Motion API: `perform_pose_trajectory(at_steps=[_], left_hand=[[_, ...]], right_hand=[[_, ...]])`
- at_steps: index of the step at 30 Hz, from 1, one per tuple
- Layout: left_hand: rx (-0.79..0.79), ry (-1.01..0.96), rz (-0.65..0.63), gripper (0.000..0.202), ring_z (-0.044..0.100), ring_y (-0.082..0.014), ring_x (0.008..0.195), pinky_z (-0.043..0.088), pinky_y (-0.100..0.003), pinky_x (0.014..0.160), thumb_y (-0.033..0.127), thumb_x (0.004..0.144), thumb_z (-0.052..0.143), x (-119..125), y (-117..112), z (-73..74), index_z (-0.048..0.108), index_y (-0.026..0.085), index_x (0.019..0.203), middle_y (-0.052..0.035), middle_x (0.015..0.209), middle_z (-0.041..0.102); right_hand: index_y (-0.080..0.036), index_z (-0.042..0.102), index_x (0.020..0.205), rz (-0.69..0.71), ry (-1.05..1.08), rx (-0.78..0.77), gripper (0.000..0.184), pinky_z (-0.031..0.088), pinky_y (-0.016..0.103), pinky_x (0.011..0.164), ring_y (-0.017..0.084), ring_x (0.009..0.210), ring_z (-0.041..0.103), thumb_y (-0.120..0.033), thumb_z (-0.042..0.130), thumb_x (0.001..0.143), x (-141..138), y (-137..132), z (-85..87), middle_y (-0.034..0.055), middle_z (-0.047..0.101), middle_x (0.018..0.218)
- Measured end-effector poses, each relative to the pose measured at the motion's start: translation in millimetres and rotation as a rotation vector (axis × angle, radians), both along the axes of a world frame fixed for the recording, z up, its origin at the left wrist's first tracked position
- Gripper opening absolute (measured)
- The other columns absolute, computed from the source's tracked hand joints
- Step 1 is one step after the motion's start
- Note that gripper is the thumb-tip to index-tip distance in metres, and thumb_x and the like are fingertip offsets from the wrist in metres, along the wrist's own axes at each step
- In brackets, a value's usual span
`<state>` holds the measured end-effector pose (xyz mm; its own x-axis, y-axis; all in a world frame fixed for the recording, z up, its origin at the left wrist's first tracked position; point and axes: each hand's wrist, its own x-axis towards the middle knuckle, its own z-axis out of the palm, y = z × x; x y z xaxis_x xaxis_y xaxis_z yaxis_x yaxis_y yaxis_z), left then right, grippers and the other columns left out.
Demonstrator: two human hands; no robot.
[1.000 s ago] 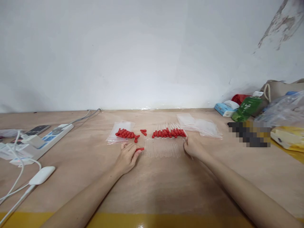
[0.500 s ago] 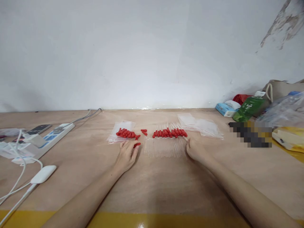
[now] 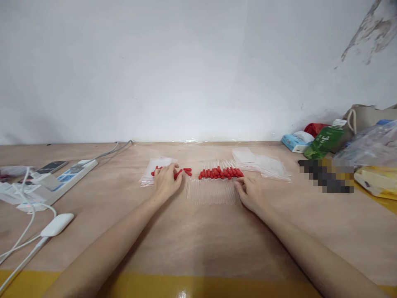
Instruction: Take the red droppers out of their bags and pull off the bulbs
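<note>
Several red bulbs (image 3: pixel 178 174) lie under and around the half-curled left hand (image 3: pixel 167 180); the right hand (image 3: pixel 250 191) curls just beside the clear tubes (image 3: pixel 212 192). Whether either grips anything, I cannot tell.

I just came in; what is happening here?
Someone is working at a table. The left hand is over a cluster of red pieces on clear bags, the right hand at the right end of a row of similar red pieces, with thin clear tubes on the row's near and far sides. Whether either hand grips anything is unclear.
</note>
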<state>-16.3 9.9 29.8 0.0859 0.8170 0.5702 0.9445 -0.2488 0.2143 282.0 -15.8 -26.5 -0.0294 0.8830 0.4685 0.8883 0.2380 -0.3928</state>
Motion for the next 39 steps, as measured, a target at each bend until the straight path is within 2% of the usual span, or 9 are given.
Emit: perform_pose_trajectory(at_steps=[5, 9, 12, 16, 18, 23, 28, 34, 39], left_hand=[[-0.261, 0.159, 0.215, 0.017, 0.057, -0.0279, 0.077, 0.029, -0.042, 0.074, 0.030, 0.076, 0.046, 13.9, 39.4, 7.8, 0.053, 0.018, 0.085, -0.0086, 0.071, 0.063], [-0.278, 0.190, 0.225, 0.018, 0.056, -0.0310, 0.078, 0.027, -0.045, 0.074, 0.030, 0.075, 0.047, 17.2, 49.7, 8.1, 0.056, 0.015, 0.072, -0.0125, 0.070, 0.062], [-0.228, 0.224, 0.139, 0.020, 0.052, -0.0293, 0.092, 0.025, -0.045, 0.080, 0.032, 0.078, 0.045, 24.5, 41.4, 9.8, 0.058, 0.017, 0.074, -0.0111, 0.086, 0.062], [-0.186, 0.284, -0.179, 0.027, 0.047, -0.0243, 0.099, 0.022, -0.043, 0.089, 0.046, 0.076, 0.051, 41.0, 27.8, 8.6, 0.062, 0.021, 0.074, -0.0059, 0.096, 0.058], [-0.219, 0.272, -0.241, 0.030, 0.045, -0.0255, 0.100, 0.022, -0.046, 0.090, 0.049, 0.073, 0.053, 47.4, 26.5, 5.9, 0.063, 0.021, 0.071, -0.0068, 0.097, 0.056], [-0.307, 0.202, -0.172, 0.023, 0.043, -0.0272, 0.103, 0.022, -0.049, 0.090, 0.040, 0.072, 0.056, 53.4, 35.1, 0.7, 0.063, 0.020, 0.064, -0.0073, 0.099, 0.057], [-0.303, 0.145, -0.086, 0.020, 0.043, -0.0287, 0.103, 0.027, -0.049, 0.085, 0.032, 0.073, 0.053, 53.5, 33.0, 2.3, 0.063, 0.019, 0.060, -0.0091, 0.101, 0.057], [-0.160, -0.052, -0.023, 0.022, 0.043, -0.0287, 0.103, 0.029, -0.047, 0.083, 0.035, 0.074, 0.054, 40.3, 6.6, 5.7, 0.062, 0.020, 0.062, -0.0068, 0.102, 0.056], [-0.035, -0.109, -0.074, 0.014, 0.046, -0.0256, 0.100, 0.029, -0.044, 0.084, 0.031, 0.073, 0.057, 20.8, -22.3, -3.3, 0.059, 0.020, 0.066, -0.0052, 0.100, 0.058]], right_hand=[[-0.018, 0.058, 0.092, -0.022, 0.028, 0.023, 0.028, 0.036, 0.038, 0.080, 0.023, 0.091, 0.053, -0.038, 0.038, 0.085, -3.9, -1.1, 0.2, 0.0057, 0.064, 0.091], [-0.018, 0.057, 0.092, -0.017, 0.056, 0.002, 0.029, 0.038, 0.040, 0.079, 0.024, 0.090, 0.055, -0.039, 0.038, 0.085, -5.9, -2.8, 2.1, 0.0061, 0.064, 0.090], [-0.016, 0.056, 0.093, 0.066, 0.135, 0.019, 0.030, 0.041, 0.036, 0.076, 0.020, 0.083, 0.058, -0.036, 0.036, 0.086, -5.9, -2.1, 2.2, 0.0075, 0.064, 0.087], [-0.015, 0.056, 0.092, 0.125, 0.200, 0.092, 0.027, 0.044, 0.033, 0.074, 0.019, 0.080, 0.059, -0.030, 0.035, 0.085, -5.4, -0.2, 1.6, 0.0079, 0.064, 0.086], [-0.016, 0.056, 0.091, 0.133, 0.208, 0.117, 0.025, 0.045, 0.033, 0.073, 0.019, 0.078, 0.060, -0.029, 0.036, 0.084, -5.1, 0.4, 1.6, 0.0077, 0.064, 0.084], [-0.017, 0.056, 0.090, 0.132, 0.187, 0.192, 0.021, 0.045, 0.035, 0.074, 0.020, 0.078, 0.059, -0.027, 0.041, 0.079, -3.4, 1.2, -0.5, 0.0078, 0.064, 0.082], [-0.015, 0.059, 0.089, 0.015, 0.147, 0.158, 0.025, 0.045, 0.036, 0.073, 0.022, 0.080, 0.057, -0.032, 0.046, 0.076, -2.8, 2.0, -4.8, 0.0099, 0.059, 0.085], [-0.016, 0.062, 0.090, 0.077, 0.179, 0.110, 0.029, 0.044, 0.033, 0.070, 0.020, 0.079, 0.055, -0.037, 0.048, 0.078, -9.0, 5.4, -4.8, 0.0087, 0.055, 0.086], [-0.012, 0.061, 0.094, 0.075, 0.198, 0.059, 0.030, 0.045, 0.034, 0.067, 0.020, 0.075, 0.054, -0.033, 0.048, 0.076, -7.6, 8.1, -9.9, 0.0101, 0.054, 0.086]])
